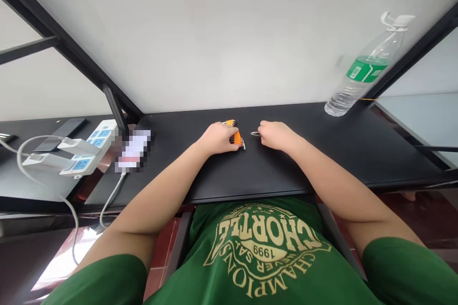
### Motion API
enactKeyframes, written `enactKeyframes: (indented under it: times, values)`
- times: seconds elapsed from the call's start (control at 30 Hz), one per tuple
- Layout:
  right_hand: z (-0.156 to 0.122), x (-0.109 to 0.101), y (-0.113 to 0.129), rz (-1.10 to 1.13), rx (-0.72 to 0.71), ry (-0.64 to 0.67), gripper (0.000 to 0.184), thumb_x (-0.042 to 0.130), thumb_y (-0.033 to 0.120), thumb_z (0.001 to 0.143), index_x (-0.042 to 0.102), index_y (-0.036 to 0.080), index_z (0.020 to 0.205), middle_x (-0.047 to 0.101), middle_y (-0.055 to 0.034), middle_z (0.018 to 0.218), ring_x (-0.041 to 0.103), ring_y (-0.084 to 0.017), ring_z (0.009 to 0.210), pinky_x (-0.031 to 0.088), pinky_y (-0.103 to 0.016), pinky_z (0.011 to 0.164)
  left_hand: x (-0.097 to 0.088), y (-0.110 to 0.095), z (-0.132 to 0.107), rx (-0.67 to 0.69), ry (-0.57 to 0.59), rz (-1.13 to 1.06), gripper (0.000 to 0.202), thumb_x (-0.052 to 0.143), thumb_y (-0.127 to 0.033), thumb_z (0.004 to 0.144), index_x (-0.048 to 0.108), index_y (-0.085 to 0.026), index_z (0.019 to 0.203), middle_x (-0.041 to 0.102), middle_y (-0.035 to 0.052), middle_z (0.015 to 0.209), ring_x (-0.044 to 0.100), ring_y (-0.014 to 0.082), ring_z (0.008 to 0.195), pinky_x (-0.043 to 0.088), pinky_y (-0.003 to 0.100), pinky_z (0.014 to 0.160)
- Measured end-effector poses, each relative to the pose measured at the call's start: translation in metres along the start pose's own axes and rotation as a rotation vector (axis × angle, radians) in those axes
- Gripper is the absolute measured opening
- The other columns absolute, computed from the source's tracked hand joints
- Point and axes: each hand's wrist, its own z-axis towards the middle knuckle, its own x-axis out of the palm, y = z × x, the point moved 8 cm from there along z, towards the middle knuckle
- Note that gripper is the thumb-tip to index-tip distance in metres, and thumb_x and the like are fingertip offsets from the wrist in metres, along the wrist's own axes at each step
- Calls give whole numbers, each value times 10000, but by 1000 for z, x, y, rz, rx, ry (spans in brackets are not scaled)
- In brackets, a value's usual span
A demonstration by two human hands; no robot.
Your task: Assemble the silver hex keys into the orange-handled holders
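Observation:
My left hand (219, 138) is closed around a small orange-and-black object (237, 137) with thin silvery ends sticking out. Its exact kind is too small to make out, and my fingers cover part of it. Just to the right, my right hand (275, 135) pinches a slim metal piece (255, 133) whose pointed end faces left. The rest of that piece is hidden in my fingers. A narrow gap separates the two hands, both low over the black table (250, 178).
At the right back stands a large water bottle (368, 69) with a green label. On the left lie a charging phone (134, 150), a white power strip (91, 147) with plugs and cables, and a dark flat device (60, 134). Black metal frame bars (71, 52) rise on both sides.

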Motion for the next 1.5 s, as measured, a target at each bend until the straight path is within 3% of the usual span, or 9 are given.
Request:
enactKeyframes:
  times: [0.1, 0.3, 0.63, 1.07, 1.3, 1.4, 1.5]
  values:
    - [-2, -6, 2, 82, -11, -68, 121, 556, 128, 934, 659, 179, 897, 684, -89, 995, 559, -178, 689, 302, -320, 574, -1, 3, 0, -37, -17, 18, 243, 686, -456, 834, 652, -224, 769, 672, 52, 725, 655, 248, 693, 389, 361, 643]
    - [-1, -11, 5, 517, -116, -155, 92, 614, 120, 863, 614, 211, 854, 680, -4, 853, 568, -143, 715, 372, -264, 666, -3, 3, 0, -60, -54, 33, 234, 690, -451, 829, 693, -219, 858, 693, 58, 766, 682, 262, 732, 417, 361, 664]
    - [-2, -9, 5, 731, -107, -91, 95, 629, 139, 768, 610, 220, 813, 661, 37, 760, 543, -124, 660, 406, -253, 650, -1, 0, -1, 1, -124, 76, 277, 692, -461, 857, 730, -210, 968, 717, 62, 800, 696, 260, 756, 496, 387, 736]
    - [-6, -3, -7, 1023, 22, -3, 112, 692, 162, 795, 716, 216, 890, 720, 2, 793, 641, -136, 566, 504, -249, 535, 1, -6, 1, 37, -96, 153, 230, 701, -422, 862, 717, -204, 931, 717, 71, 791, 690, 263, 743, 499, 400, 752]
    - [-4, -3, -4, 1110, 31, 17, 115, 723, 113, 807, 720, 194, 890, 701, 4, 714, 636, -123, 533, 523, -223, 490, -1, -12, 0, 61, -109, 153, 211, 693, -404, 867, 711, -203, 929, 728, 77, 801, 693, 263, 755, 492, 400, 753]
    - [0, -1, 0, 1283, 70, 1, 39, 734, 147, 865, 710, 176, 875, 648, 19, 596, 597, -116, 488, 521, -221, 470, -3, -18, 0, 78, -120, 145, 204, 688, -398, 861, 709, -203, 917, 734, 76, 802, 699, 263, 768, 500, 408, 773]
    - [8, 8, 10, 1520, 116, -22, 117, 789, 206, 890, 687, 168, 847, 653, 7, 586, 598, -114, 490, 509, -212, 444, -7, -25, 1, 95, -142, 115, 185, 680, -386, 858, 704, -208, 905, 738, 70, 798, 704, 256, 776, 508, 414, 812]
